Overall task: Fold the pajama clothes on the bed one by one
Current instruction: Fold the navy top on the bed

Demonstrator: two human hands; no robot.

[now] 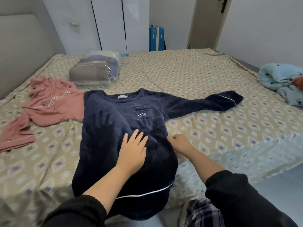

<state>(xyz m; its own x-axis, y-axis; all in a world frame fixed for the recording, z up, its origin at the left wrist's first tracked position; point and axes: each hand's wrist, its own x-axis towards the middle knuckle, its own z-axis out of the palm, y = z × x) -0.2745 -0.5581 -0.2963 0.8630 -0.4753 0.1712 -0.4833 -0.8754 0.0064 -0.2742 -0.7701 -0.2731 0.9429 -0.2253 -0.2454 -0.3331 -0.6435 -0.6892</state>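
A navy fleece pajama top (114, 115) lies face up on the bed (205, 76), collar away from me, its right sleeve stretched toward the right. My left hand (133, 151) rests flat on the top's middle with fingers straight. At the top's right side edge, my right hand (181, 143) has its fingers curled, pinching the fabric there. A pink pajama piece (50, 104) lies crumpled at the left, partly under the navy top. A light blue pajama piece (278, 81) is bunched at the right edge of the bed.
A clear plastic bag of folded bedding (96, 71) sits at the back left of the bed. Behind the bed stand a white wardrobe (106, 22), a blue suitcase (156, 39) and a door (211, 22). Another person's hand (298, 82) touches the light blue piece.
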